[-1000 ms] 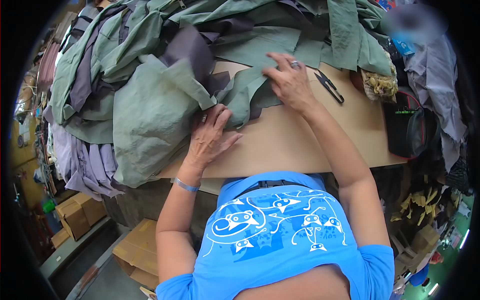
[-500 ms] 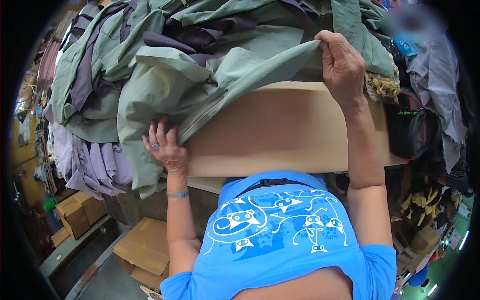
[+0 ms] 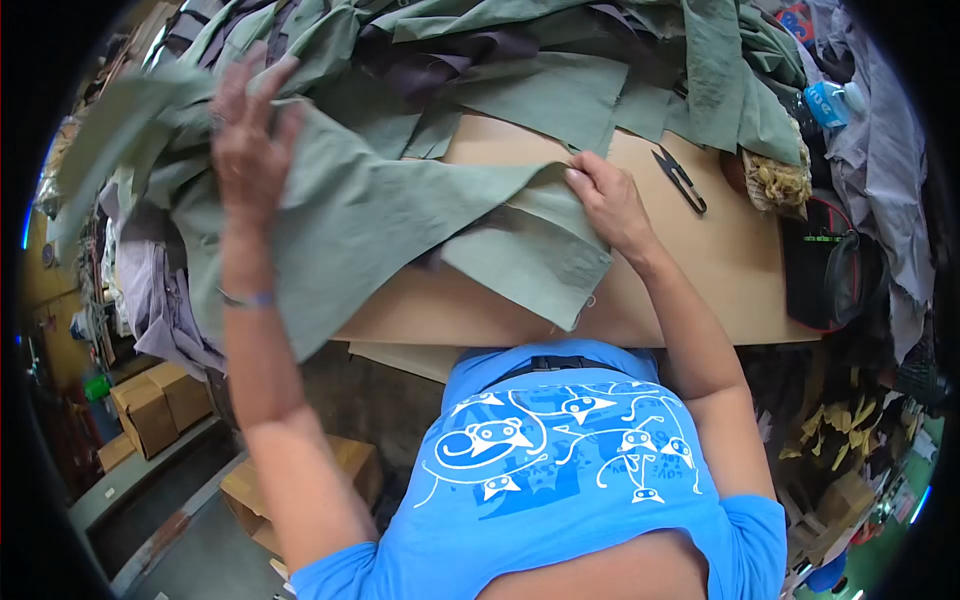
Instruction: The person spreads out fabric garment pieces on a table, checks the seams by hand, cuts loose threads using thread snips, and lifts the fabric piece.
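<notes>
One brown tabletop (image 3: pixel 745 285) runs beneath my hands, with a heaped pile of green and dark fabric (image 3: pixel 430 25) along its far side. Nearer me, a large green cloth (image 3: pixel 370 215) spreads across the left and middle of the table, its far left part a raised blur and its lower left portion hanging past the near edge. It looks light, soft and limp, likelier to fold or slide than to break; a corner or edge should give the best hold, with a second hand to spread the slack. My left hand (image 3: pixel 250 150), also blurred, is at its left part with fingers apart; whether they press on it I cannot tell. My right hand (image 3: pixel 612 205) pinches an edge near the middle, thumb and fingers clamped on it. Low at the left stand cardboard boxes (image 3: pixel 160 410), contents out of sight. At the table's right side sits a black pouch (image 3: pixel 822 270) with red trim, its inside hidden. Beyond it is a blue-labelled bottle (image 3: pixel 826 103), contents unclear. Black snips (image 3: pixel 682 182) lie right of my right hand.
</notes>
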Demonstrator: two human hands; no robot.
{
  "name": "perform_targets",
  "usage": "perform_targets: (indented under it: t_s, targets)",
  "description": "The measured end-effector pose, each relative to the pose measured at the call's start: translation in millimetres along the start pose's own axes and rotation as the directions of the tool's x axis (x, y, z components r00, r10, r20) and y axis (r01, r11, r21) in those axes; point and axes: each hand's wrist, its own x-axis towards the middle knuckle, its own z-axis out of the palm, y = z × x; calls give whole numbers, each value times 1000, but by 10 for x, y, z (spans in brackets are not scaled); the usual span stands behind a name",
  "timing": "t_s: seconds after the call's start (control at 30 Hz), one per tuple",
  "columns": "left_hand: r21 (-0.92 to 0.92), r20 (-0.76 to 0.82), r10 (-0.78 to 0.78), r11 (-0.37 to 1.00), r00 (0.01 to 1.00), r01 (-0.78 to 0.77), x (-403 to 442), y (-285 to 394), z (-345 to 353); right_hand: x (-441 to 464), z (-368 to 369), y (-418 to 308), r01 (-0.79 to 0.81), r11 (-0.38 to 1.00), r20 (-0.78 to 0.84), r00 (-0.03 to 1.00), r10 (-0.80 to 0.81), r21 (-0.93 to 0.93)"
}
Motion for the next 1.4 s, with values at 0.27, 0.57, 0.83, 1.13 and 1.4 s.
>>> perform_targets:
  t_s: [0.27,0.57,0.83,1.13,1.4]
  targets:
    - [-253,566,-149,905,811,343,-1173,1374,423,-246,25,600,252,817,-159,910,-382,-519]
    - [-504,788,58,632,613,589,-877,905,160,-270,7,565,300,771,-133,887,-442,-562]
    - [-424,891,218,713,398,558,-187,474,199,-295,-27,550,340,799,-91,894,-438,-496]
    - [134,332,242,944,912,-300,137,856,1023,-283,-63,587,288,848,-70,933,-354,-445]
    - [-276,437,-19,949,899,154,-653,1807,689,-297,-436,428,74,876,218,975,36,-477]
